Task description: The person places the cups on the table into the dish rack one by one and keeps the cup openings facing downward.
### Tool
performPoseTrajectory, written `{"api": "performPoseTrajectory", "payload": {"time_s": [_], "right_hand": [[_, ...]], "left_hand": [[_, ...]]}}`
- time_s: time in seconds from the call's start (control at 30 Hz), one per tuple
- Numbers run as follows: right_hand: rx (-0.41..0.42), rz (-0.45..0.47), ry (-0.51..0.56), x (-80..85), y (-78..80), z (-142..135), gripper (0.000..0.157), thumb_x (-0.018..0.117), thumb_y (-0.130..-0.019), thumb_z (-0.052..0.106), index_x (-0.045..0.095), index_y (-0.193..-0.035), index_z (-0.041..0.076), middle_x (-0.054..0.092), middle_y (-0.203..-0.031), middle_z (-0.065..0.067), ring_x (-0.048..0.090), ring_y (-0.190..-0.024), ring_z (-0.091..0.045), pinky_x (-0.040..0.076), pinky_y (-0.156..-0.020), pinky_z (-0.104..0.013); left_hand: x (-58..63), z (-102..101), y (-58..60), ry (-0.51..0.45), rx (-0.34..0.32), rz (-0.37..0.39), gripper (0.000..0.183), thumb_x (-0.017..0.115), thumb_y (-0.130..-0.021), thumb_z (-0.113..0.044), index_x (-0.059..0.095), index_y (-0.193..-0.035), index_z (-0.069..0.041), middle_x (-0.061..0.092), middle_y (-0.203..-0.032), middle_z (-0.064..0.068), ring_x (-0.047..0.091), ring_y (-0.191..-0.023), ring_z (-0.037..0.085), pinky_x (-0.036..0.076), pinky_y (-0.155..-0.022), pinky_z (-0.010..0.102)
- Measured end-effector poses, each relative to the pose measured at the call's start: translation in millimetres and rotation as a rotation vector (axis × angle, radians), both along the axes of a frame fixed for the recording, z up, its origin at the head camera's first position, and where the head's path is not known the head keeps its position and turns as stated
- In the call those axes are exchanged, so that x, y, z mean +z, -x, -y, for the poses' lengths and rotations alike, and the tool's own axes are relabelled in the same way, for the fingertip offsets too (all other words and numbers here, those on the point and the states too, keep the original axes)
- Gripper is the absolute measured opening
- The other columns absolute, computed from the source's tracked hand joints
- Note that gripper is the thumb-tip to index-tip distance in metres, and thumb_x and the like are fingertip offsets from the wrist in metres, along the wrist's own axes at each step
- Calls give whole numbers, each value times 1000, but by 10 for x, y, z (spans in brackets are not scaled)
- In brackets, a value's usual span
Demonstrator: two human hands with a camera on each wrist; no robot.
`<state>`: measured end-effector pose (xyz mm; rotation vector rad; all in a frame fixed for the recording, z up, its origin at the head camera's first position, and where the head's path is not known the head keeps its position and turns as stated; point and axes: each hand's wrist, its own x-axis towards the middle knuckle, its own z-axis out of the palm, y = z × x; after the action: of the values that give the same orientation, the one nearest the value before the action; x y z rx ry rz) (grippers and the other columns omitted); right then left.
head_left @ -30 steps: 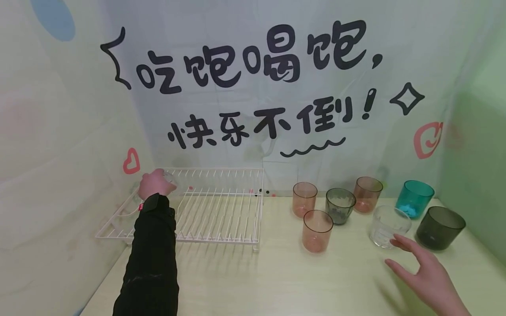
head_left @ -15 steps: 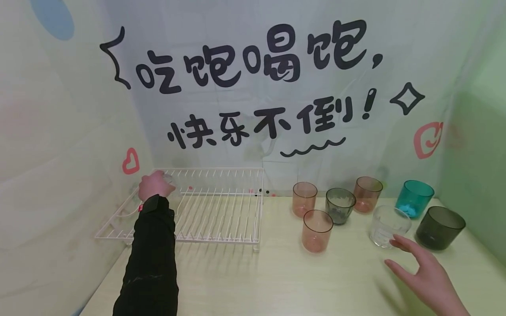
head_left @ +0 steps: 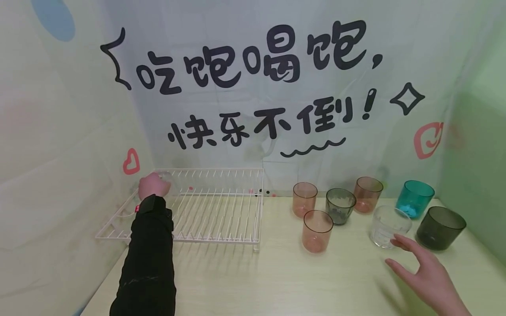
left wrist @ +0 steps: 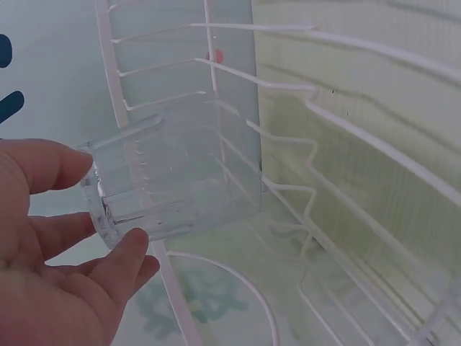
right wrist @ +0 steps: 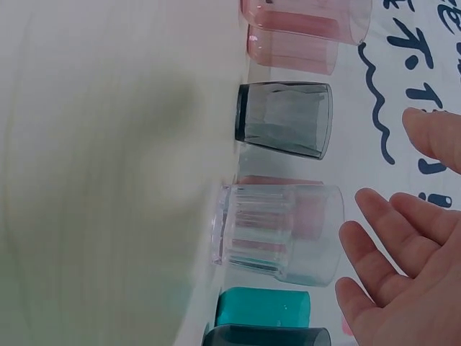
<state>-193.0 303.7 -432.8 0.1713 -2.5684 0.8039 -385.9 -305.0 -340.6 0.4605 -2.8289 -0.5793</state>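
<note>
A clear glass (left wrist: 184, 169) stands upside down among the white wires of the dish rack (head_left: 217, 215), at its left rear. My left hand (head_left: 153, 185) is at the glass's upturned base; in the left wrist view the thumb tip and fingertips are spread right at the base's edge, not wrapped round its sides. On the right, my right hand (head_left: 428, 274) is held over the table with thumb and fingers apart, holding nothing. Nearest to it is another clear glass (right wrist: 281, 231), standing upright beyond the fingertips.
Around that clear glass stand several coloured glasses: pink ones (head_left: 317, 232), a smoky grey one (head_left: 340, 208), a teal one (head_left: 414, 201) and a dark grey one (head_left: 440, 230). Cloth with black lettering hangs behind the table (head_left: 276, 281); a green wall (head_left: 478, 175) bounds the right side.
My left hand has shifted slightly left and the forearm with it, so more of the glass in the rack shows beside the hand. The right hand has stayed in place.
</note>
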Motion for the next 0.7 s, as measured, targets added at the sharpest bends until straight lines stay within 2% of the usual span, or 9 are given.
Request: {"api": "performPoseTrajectory", "payload": {"time_s": [0.1, 0.27, 0.33, 0.37, 0.5, 0.6, 0.67, 0.7], "right_hand": [[5, 5, -8, 28, 22, -15, 63, 68, -79, 36, 48, -129, 5, 59, -117, -17, 43, -111, -10, 37, -83, -58], [26, -40, -5, 61, 59, -41, 62, 71, -77, 31, 49, -129, 4, 59, -116, -17, 38, -109, 5, 38, -83, -58], [28, -55, -13, 77, 72, -50, 61, 72, -76, 29, 49, -128, 4, 60, -115, -17, 39, -108, 5, 38, -82, -57], [28, -57, -19, 85, 77, -54, 61, 72, -76, 28, 50, -127, 4, 60, -115, -17, 40, -108, 3, 38, -82, -56], [25, -35, -40, 122, 99, -66, 61, 70, -77, 31, 50, -126, 3, 59, -115, -18, 46, -107, -20, 39, -81, -58], [30, -39, -40, 142, 122, -81, 60, 71, -77, 30, 50, -125, 1, 59, -115, -20, 46, -101, -34, 39, -80, -59], [29, -54, -42, 145, 140, -97, 59, 72, -76, 29, 51, -125, 2, 59, -115, -20, 46, -102, -33, 39, -81, -56], [27, -65, -46, 143, 147, -105, 59, 72, -76, 28, 52, -125, 2, 60, -114, -19, 47, -102, -30, 40, -83, -51]], "left_hand": [[45, 3, -29, -26, -13, 33, 39, 40, -86, -23, 55, -101, 10, 51, -105, 29, 41, -91, 41, 42, -81, 50], [155, -36, -70, -27, 25, 47, 46, 44, -87, -29, 52, -108, 11, 47, -109, 30, 40, -94, 41, 41, -83, 52], [190, -47, -86, -12, 30, 47, 46, 45, -87, -30, 53, -107, 11, 49, -107, 29, 40, -93, 41, 42, -83, 51], [202, -48, -94, -7, 28, 49, 45, 45, -87, -30, 54, -105, 10, 50, -106, 28, 41, -91, 40, 43, -81, 51], [226, -39, -120, 3, -1, 58, 43, 44, -88, -31, 55, -100, 9, 52, -103, 27, 44, -87, 39, 44, -77, 49], [229, -34, -122, 15, -11, 56, 42, 44, -88, -32, 56, -96, 8, 54, -99, 26, 47, -84, 39, 45, -72, 47], [228, -39, -112, 21, -9, 58, 41, 44, -88, -32, 56, -94, 7, 54, -98, 26, 47, -84, 38, 45, -71, 47], [226, -40, -106, 22, -7, 60, 41, 44, -88, -32, 55, -95, 7, 54, -99, 26, 47, -84, 39, 45, -71, 47]]}}
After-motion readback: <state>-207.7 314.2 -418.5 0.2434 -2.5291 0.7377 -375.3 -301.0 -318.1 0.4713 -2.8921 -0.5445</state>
